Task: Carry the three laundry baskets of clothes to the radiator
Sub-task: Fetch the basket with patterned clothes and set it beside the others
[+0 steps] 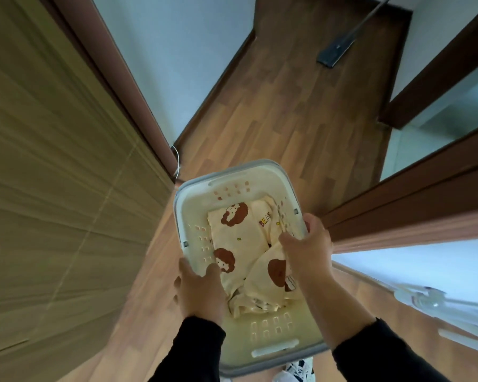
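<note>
A cream laundry basket (233,176) with a grey rim hangs in front of me, held off the floor. It holds cream clothes (243,235) printed with brown bears. My left hand (199,290) grips the basket's left rim, thumb inside. On the right rim, my right hand (307,246) is closed, thumb inside against the cloth. Both forearms wear black sleeves. No radiator and no other basket is in view.
A narrow hallway with a wood floor (287,111) runs ahead. An olive door (53,175) stands close on the left, brown door frames (414,188) on the right. A dark flat mop (335,52) rests on the floor far ahead. A white rack (431,299) lies lower right.
</note>
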{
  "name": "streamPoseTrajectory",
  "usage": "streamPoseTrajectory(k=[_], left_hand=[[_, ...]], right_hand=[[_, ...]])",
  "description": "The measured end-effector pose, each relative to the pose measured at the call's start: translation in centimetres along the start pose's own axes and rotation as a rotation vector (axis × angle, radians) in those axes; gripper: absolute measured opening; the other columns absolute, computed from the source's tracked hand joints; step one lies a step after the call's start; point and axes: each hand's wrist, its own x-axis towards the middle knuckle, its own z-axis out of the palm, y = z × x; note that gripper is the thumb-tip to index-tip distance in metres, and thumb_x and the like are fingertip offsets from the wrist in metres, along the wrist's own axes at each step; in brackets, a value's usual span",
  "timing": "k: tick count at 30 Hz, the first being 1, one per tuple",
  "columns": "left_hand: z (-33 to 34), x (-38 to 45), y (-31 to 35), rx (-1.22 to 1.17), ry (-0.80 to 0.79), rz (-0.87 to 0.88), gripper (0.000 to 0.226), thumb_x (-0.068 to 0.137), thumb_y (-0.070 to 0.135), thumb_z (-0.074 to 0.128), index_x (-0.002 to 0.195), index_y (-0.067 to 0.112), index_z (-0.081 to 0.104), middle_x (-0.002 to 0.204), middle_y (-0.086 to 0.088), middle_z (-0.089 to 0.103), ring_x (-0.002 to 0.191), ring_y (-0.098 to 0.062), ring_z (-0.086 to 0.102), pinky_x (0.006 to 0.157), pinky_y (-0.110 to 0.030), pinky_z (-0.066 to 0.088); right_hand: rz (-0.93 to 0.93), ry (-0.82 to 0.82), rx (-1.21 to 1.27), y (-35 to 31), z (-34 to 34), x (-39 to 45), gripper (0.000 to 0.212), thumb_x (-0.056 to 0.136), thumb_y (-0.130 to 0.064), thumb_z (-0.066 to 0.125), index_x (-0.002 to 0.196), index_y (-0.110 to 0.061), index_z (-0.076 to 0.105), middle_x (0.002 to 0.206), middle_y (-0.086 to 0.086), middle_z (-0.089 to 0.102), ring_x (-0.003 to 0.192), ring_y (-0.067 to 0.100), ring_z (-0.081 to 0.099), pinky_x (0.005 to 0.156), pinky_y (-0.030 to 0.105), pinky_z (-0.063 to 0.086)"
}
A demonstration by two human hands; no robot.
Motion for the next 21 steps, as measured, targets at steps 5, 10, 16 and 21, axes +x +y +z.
streamPoseTrajectory(k=[5, 10, 16, 21], left_hand=[[-9.3, -6.3, 5.2, 0.078, -0.043, 0.099, 0.067, 0.075, 0.037, 0.056, 0.138, 0.024, 0.037, 0.124, -0.012, 0.055, 0.108, -0.036, 0.054, 0.088, -0.047, 0.049], [-15.9, -10.7, 9.7, 0.150, -0.036, 0.112, 0.076, 0.067, 0.040, 0.061, 0.134, 0.014, 0.039, 0.127, -0.015, 0.051, 0.114, -0.038, 0.052, 0.090, -0.051, 0.050], [-21.4, -13.4, 13.4, 0.130, -0.075, 0.210, 0.069, 0.066, 0.043, 0.057, 0.128, 0.013, 0.047, 0.122, -0.011, 0.056, 0.112, -0.035, 0.054, 0.092, -0.051, 0.050], [-24.2, -15.1, 14.3, 0.018, -0.073, 0.268, 0.071, 0.074, 0.044, 0.055, 0.137, 0.014, 0.043, 0.122, -0.005, 0.056, 0.105, -0.027, 0.055, 0.089, -0.043, 0.050]], right_hand=[[-0.002, 0.022, 0.020, -7.0, -4.8, -8.9, 0.064, 0.074, -0.032, 0.067, 0.135, -0.017, 0.055, 0.125, 0.007, 0.064, 0.120, 0.034, 0.056, 0.100, 0.055, 0.050], [-0.020, 0.050, 0.030, -12.5, -7.6, -15.6, 0.060, 0.082, -0.032, 0.069, 0.137, -0.014, 0.053, 0.133, 0.010, 0.059, 0.127, 0.033, 0.046, 0.105, 0.048, 0.043], [-0.088, -0.004, 0.153, -15.6, -10.3, -19.9, 0.064, 0.078, -0.033, 0.067, 0.137, -0.014, 0.054, 0.130, 0.014, 0.063, 0.125, 0.041, 0.057, 0.100, 0.057, 0.052], [-0.155, -0.084, 0.234, -16.3, -12.2, -22.2, 0.067, 0.072, -0.037, 0.067, 0.135, -0.016, 0.057, 0.129, 0.015, 0.065, 0.126, 0.042, 0.056, 0.100, 0.061, 0.051]])
